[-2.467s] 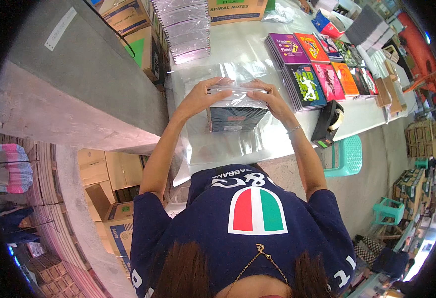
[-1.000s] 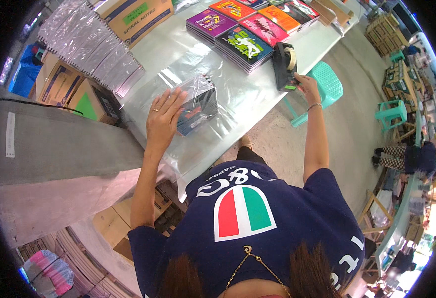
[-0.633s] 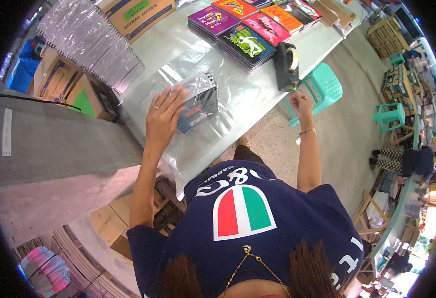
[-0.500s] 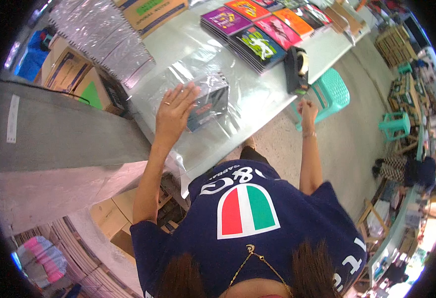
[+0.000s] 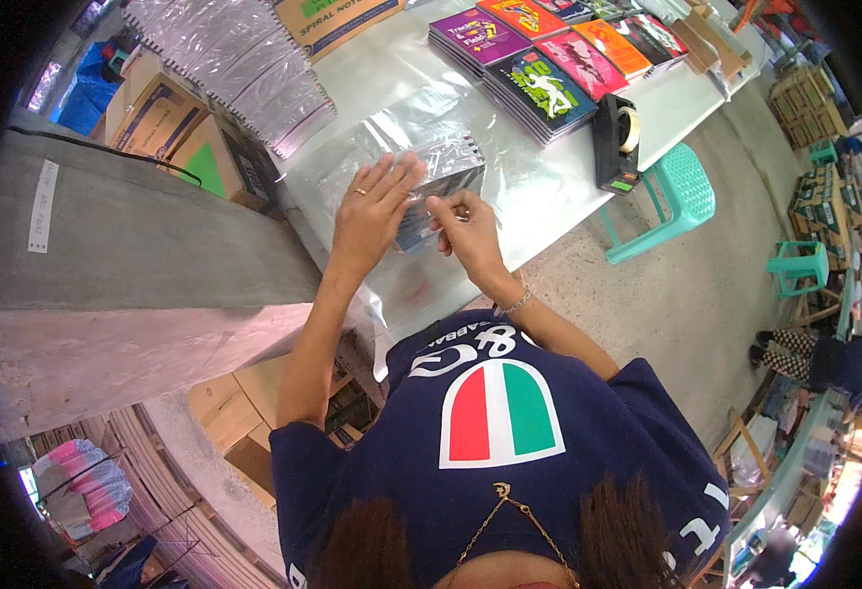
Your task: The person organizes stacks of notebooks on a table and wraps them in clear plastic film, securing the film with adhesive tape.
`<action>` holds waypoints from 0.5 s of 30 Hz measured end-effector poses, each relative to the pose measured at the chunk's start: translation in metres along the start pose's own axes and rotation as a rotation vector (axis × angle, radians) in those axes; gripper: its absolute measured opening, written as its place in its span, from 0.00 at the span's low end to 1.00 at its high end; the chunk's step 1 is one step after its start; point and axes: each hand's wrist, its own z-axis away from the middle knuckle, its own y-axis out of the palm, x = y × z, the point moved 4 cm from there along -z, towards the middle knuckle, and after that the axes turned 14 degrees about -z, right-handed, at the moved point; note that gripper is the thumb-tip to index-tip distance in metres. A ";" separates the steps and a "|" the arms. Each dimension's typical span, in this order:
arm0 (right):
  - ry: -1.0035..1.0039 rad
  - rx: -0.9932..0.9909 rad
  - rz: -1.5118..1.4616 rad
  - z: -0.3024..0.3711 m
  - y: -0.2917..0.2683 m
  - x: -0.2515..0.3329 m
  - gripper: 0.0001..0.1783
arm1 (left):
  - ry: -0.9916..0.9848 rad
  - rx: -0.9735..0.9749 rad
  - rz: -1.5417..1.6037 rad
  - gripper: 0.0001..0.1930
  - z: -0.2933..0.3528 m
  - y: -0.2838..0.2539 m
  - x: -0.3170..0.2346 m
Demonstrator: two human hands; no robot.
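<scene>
A small stack of spiral notebooks [image 5: 458, 180] lies on the table under loose clear plastic film [image 5: 406, 128]. My left hand [image 5: 377, 208] rests flat on the film over the stack's left side, fingers stretched out. Close by, at the stack's near right edge, my right hand [image 5: 467, 234] has its thumb and fingers pinched together. Whatever they hold, if anything, is too small to make out. A black tape dispenser [image 5: 612, 162] with a roll of tape stands at the table's right edge, beyond my right hand.
Several piles of colourful notebooks [image 5: 541, 90] fill the table's far right. Wrapped spiral notebooks [image 5: 230, 64] form a long row at the far left, beside cardboard boxes [image 5: 161, 113]. A grey pillar [image 5: 146, 236] borders the left side. A green stool [image 5: 681, 196] stands right of the table.
My right hand has come from the table's right edge, near the tape dispenser, leftward to the wrapped stack. My left hand stays pressed on the film. The view has shifted slightly.
</scene>
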 end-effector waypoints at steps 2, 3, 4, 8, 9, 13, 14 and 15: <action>-0.037 0.021 -0.028 0.004 0.002 0.001 0.13 | 0.008 -0.010 -0.011 0.25 0.005 0.005 0.001; -0.055 0.031 -0.042 0.005 0.003 0.002 0.13 | 0.014 -0.007 -0.018 0.25 0.005 0.006 0.003; -0.029 0.026 -0.064 0.005 0.002 0.000 0.13 | 0.024 -0.006 -0.025 0.25 0.004 0.007 0.003; 0.036 0.018 -0.129 0.003 -0.004 -0.007 0.15 | 0.015 0.009 0.019 0.24 0.007 0.005 0.000; 0.041 0.019 -0.141 0.003 -0.004 -0.008 0.15 | 0.018 0.015 0.021 0.24 0.007 0.004 0.000; -0.036 -0.025 -0.157 -0.013 -0.007 -0.022 0.14 | 0.023 0.030 0.037 0.24 0.003 0.000 -0.001; -0.062 -0.036 -0.142 -0.014 -0.005 -0.023 0.15 | 0.020 0.033 0.038 0.24 0.003 -0.002 -0.001; -0.088 -0.048 -0.127 -0.014 -0.005 -0.023 0.16 | 0.010 0.038 0.050 0.24 0.002 -0.003 -0.001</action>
